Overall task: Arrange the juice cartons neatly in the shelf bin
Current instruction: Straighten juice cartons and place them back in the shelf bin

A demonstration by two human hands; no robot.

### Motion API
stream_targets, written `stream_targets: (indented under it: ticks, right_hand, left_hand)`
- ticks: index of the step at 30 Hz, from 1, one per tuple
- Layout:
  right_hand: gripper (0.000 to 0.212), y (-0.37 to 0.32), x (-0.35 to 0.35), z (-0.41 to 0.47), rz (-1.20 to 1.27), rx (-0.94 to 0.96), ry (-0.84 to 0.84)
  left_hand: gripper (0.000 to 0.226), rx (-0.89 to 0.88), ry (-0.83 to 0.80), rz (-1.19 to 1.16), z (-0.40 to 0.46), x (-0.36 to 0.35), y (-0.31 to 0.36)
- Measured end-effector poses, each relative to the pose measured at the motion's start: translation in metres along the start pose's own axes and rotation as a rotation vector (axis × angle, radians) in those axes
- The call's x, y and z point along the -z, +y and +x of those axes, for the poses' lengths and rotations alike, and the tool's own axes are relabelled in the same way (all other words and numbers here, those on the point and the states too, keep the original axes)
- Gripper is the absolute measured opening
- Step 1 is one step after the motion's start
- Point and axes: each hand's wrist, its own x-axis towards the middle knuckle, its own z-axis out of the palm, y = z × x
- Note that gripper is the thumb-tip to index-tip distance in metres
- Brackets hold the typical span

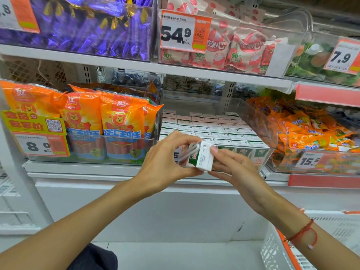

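Head: both hands' fingers (176, 140) grasp carton (202, 158); bin (259, 121) label hidden.

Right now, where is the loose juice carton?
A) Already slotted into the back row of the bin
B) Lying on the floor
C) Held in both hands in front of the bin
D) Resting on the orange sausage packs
C: the juice carton is gripped between the left hand and right hand, in front of the clear shelf bin of packed cartons.
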Motion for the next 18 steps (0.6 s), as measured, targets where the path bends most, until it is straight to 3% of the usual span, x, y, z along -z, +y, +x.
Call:
stream_targets:
  ticks: [4,8,13,18]
  right_hand:
    - [0.041,0.002,0.001,0.0,-0.02,0.007,0.018]
    - [0.018,0.004,0.0,-0.002,-0.146,0.226,0.075]
    - [0.06,0.014,-0.002,-0.004,-0.453,0.375,-0.137]
    - [0.064,0.014,-0.004,-0.001,-0.545,0.43,-0.127]
  left_hand:
    - [0.067,0.055,-0.076,-0.011,0.001,-0.003,-0.004]
    - [0.058,0.203,-0.063,-0.226,0.002,-0.007,-0.004]
    - [0.05,0.391,-0.012,-0.467,0.007,-0.005,-0.004]
    - [0.058,0.492,-0.037,-0.575,0.009,0.001,-0.008]
